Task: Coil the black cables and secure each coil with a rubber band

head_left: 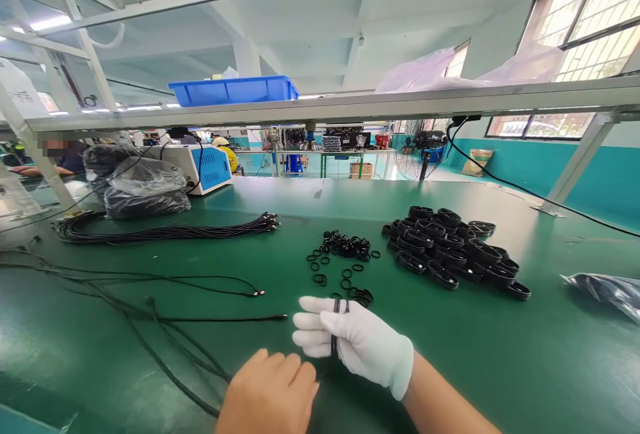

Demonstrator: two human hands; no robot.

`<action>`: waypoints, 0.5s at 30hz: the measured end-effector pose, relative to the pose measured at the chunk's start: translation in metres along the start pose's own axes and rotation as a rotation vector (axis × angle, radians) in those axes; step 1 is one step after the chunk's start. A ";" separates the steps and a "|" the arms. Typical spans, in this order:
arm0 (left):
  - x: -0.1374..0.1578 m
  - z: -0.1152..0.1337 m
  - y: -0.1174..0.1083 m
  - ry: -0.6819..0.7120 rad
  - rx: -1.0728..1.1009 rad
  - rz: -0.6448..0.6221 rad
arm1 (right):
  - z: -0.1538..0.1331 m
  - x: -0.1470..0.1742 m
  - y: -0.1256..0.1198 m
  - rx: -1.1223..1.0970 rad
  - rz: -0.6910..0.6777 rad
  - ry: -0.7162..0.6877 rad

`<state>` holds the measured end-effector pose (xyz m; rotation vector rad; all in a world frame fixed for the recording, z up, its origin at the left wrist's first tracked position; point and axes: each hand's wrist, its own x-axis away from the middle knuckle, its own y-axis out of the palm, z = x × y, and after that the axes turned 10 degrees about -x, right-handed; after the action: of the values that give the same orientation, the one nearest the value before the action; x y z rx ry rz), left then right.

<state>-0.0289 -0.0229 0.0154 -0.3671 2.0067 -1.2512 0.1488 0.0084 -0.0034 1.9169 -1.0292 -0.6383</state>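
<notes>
One black cable lies crosswise, plug toward right hand

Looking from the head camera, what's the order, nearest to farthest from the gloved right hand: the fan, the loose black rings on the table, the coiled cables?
From the gloved right hand:
1. Loose black rings: just beyond the fingers.
2. Coiled cables: heaped farther off, to the right.
3. Fan: past the table's far edge.

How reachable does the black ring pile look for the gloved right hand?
Probably yes: the right hand is close to the ring pile, with only loose rings on the green table between.
</notes>
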 end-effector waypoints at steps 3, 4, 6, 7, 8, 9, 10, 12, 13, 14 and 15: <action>-0.026 -0.021 -0.021 -0.066 0.185 -0.094 | 0.010 0.006 -0.004 0.073 -0.118 0.231; -0.035 -0.028 -0.025 -0.106 0.298 -0.160 | 0.013 0.008 -0.004 0.073 -0.171 0.323; -0.047 -0.038 -0.022 -0.189 0.593 -0.307 | 0.018 0.012 -0.004 0.037 -0.239 0.440; -0.050 -0.040 -0.016 -0.227 0.740 -0.359 | 0.019 0.013 -0.004 0.016 -0.246 0.442; -0.050 -0.040 -0.008 -0.259 0.861 -0.382 | 0.021 0.014 -0.003 -0.004 -0.245 0.421; -0.048 -0.039 0.001 -0.282 0.945 -0.381 | 0.021 0.014 -0.001 -0.030 -0.244 0.394; -0.043 -0.037 0.011 -0.298 0.984 -0.366 | 0.020 0.013 0.001 -0.066 -0.240 0.361; -0.028 -0.032 0.028 -0.319 0.890 -0.320 | 0.016 0.010 0.008 -0.149 -0.229 0.298; -0.019 -0.029 0.034 -0.322 0.770 -0.301 | 0.013 0.008 0.011 -0.188 -0.226 0.262; -0.010 -0.027 0.038 -0.323 0.622 -0.282 | 0.010 0.006 0.015 -0.215 -0.220 0.216; -0.002 -0.025 0.041 -0.314 0.461 -0.263 | 0.006 0.004 0.018 -0.224 -0.208 0.161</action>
<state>-0.0396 0.0142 -0.0128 -0.5707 1.3876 -1.6550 0.1388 -0.0028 0.0084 1.8558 -0.6345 -0.6731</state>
